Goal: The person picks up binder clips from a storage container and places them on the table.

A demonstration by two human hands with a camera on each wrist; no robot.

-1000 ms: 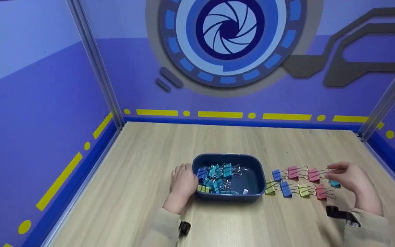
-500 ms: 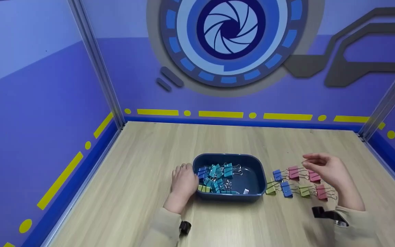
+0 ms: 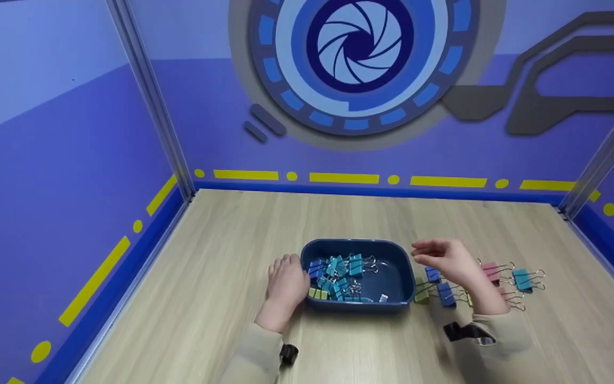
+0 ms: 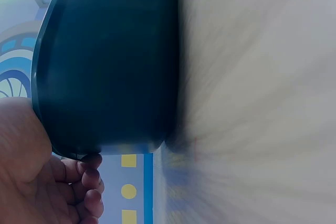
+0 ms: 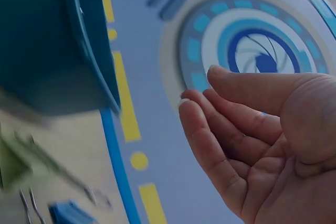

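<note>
A dark blue box [image 3: 360, 308] stands mid-table with several binder clips inside, mostly teal [image 3: 356, 265], plus blue [image 3: 315, 268] and yellow-green [image 3: 317, 293] ones. My left hand [image 3: 287, 282] holds its left rim; in the left wrist view the curled fingers [image 4: 93, 203] lie by the box corner and the thumb tip is hidden. Above the table by the box's right rim, my right hand [image 3: 448, 261] is raised, fingers loosely bent and apart from the thumb. The right wrist view shows nothing between those fingers [image 5: 210, 140].
Right of the box, binder clips lie in two rows on the wooden table [image 3: 232, 229]: blue [image 3: 446, 295], yellow-green [image 3: 421, 293], pink [image 3: 491, 272] and teal [image 3: 523, 280]. My right hand and forearm cover some. Printed panels [image 3: 312, 154] wall the back and sides.
My right hand has moved left from the teal clip at the row's far right end to the box's right rim, uncovering that clip. The left hand has stayed at the box.
</note>
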